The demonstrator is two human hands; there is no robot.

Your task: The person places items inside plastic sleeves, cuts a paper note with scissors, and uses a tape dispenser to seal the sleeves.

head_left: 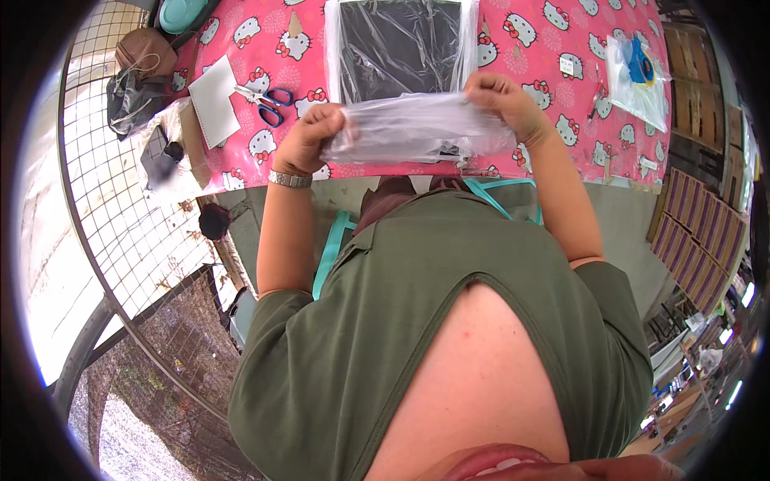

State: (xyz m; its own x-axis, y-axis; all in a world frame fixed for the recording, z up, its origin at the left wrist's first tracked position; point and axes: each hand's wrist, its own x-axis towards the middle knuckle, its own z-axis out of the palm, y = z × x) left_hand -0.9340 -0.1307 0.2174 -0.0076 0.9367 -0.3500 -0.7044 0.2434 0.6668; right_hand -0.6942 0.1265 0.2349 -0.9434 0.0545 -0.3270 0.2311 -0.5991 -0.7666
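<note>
Grip of left hand (307, 139) and right hand (510, 104) is closed on opposite ends of clear film (417, 124), seemingly so it is kept spread, near the plastic-covered dark panel (401, 48) on the worktop (281, 74).

A table (513, 68) covered in glossy pink cloth, printed with white cat faces and red bows, carries everything. At its middle lies a flat black rectangular item (401, 60) sheathed in wrinkled clear plastic. Left of this rests a white spiral-bound notepad (214, 104), with blue-handled metal scissors (271, 116) pointing their blades toward it. On the right lie a small white label (571, 66), a slim red object (595, 102) and a clear flat plastic bag (638, 103).
</note>
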